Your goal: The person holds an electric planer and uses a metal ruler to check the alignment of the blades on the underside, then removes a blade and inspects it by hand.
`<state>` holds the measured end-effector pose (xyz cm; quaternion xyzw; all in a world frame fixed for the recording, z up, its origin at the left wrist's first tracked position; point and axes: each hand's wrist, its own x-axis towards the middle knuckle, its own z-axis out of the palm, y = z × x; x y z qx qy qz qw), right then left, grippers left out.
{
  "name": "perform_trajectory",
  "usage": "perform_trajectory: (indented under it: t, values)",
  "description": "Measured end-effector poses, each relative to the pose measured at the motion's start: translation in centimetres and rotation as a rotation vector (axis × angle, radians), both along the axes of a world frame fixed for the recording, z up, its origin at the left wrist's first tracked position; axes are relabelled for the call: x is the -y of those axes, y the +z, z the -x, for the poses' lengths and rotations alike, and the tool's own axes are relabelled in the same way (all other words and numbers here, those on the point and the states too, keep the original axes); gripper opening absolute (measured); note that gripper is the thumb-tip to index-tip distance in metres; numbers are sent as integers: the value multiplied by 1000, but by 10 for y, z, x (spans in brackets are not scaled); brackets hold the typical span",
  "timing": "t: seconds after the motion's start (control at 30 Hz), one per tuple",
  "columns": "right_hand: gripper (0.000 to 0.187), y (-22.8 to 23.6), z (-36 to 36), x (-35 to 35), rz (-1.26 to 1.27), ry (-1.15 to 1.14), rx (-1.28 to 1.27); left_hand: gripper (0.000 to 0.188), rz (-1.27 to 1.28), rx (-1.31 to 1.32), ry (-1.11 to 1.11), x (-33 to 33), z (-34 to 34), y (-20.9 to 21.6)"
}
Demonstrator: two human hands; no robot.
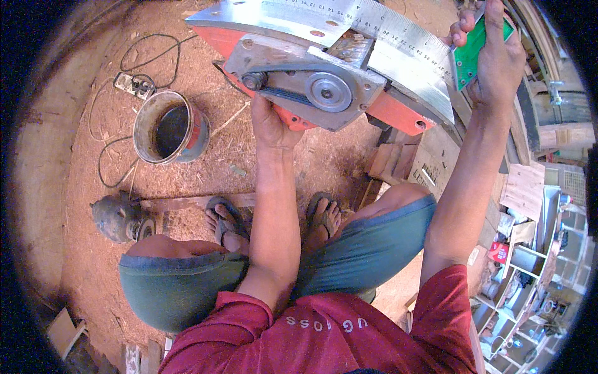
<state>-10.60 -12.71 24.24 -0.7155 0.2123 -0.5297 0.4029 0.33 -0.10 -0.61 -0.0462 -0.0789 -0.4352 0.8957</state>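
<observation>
An orange-and-grey electric planer [293, 78] is held up in front of me. Its belt and pulley are exposed on the near side, and its metal sole faces upward. My left hand [276, 126] grips the planer's body from below, its fingers mostly hidden behind it. In my right hand [500, 65] is a square with a green handle [473, 55], closed between thumb and fingers. The square's steel ruler blade [398, 38] reaches left along the planer's sole, across the cutter opening [349, 48], and appears to lie against it.
Left of the planer stands an open bucket [200, 134] with dark contents. Behind it lie a power strip [134, 86] and looped cords. A bench grinder [118, 218] sits nearer. Wood shavings cover the floor [237, 165]. Wood pieces [389, 159] and a cluttered shelf [526, 262] are at right.
</observation>
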Motion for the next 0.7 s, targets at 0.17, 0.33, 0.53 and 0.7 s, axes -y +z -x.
perform_trajectory:
  t: [0.17,0.33,0.53,0.7]
  values:
    - [36,-3,1,9,0,78,-22,54,46,36,-7,-1,-2,-3]
    - [36,-5,-3,1,8,35,-10,54,10,19,13,-2,0,-5]
    - [36,-32,60,119,-137,-76,-55,53,1,-20,31,5,-6,-16]
    - [38,-240,70,89,-698,-129,-40,55,-160,-71,95,-14,-9,-13]
